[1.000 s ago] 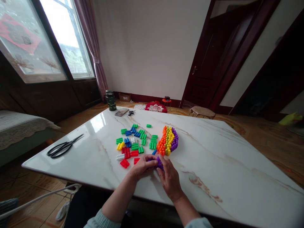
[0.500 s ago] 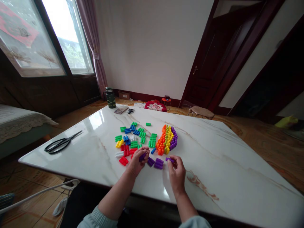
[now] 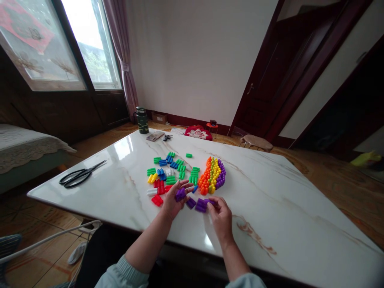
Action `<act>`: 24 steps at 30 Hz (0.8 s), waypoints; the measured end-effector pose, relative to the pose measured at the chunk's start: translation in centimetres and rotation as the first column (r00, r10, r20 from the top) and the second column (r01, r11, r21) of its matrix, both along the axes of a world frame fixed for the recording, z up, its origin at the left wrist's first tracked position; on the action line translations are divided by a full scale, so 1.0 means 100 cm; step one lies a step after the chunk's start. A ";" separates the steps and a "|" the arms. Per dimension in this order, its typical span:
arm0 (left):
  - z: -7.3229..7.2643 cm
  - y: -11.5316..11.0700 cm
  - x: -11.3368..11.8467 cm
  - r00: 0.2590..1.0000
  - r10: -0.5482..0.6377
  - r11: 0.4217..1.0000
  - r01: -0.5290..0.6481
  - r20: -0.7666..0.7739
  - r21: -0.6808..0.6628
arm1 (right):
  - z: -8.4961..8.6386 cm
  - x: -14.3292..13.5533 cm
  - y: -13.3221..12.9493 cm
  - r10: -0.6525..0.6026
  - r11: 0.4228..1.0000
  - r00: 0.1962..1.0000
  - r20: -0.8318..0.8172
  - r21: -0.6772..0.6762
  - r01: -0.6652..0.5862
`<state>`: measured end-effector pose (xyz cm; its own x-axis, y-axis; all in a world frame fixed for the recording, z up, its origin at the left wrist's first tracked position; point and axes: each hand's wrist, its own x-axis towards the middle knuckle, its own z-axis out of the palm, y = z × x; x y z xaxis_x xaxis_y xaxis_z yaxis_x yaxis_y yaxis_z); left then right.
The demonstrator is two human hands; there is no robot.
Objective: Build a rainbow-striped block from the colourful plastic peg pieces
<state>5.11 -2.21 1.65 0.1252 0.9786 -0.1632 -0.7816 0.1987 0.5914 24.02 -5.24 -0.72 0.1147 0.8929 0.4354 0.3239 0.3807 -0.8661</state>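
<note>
Purple ribbed pieces (image 3: 180, 195) rest in my left hand (image 3: 175, 201), whose fingers are partly spread around them. My right hand (image 3: 220, 212) pinches another purple piece (image 3: 209, 201) at its fingertips, beside a purple block (image 3: 201, 205) on the table. A further purple piece (image 3: 191, 203) lies between the hands. Behind them stands a beaded cluster (image 3: 212, 176) in orange, yellow, green and purple bands. Green pieces (image 3: 194, 175), red pieces (image 3: 159, 187), blue pieces (image 3: 173, 164) and yellow pieces (image 3: 152, 178) are scattered to the left.
Black-handled scissors (image 3: 81, 175) lie on the left of the marble-patterned table (image 3: 279, 200). A camouflage flask (image 3: 142, 120), a phone (image 3: 155, 136) and keys (image 3: 167, 138) are at the far left edge. A stool (image 3: 256, 142) stands beyond the table.
My left hand has opened, showing more of the purple pieces in it. My right hand has moved slightly left with its purple piece, closer to the purple block. The view has shifted a little.
</note>
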 end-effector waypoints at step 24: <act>-0.005 0.006 -0.003 0.986 0.044 0.993 -0.062 0.159 0.104 | 0.050 -0.086 0.003 0.115 0.972 0.552 0.826 -0.207 0.109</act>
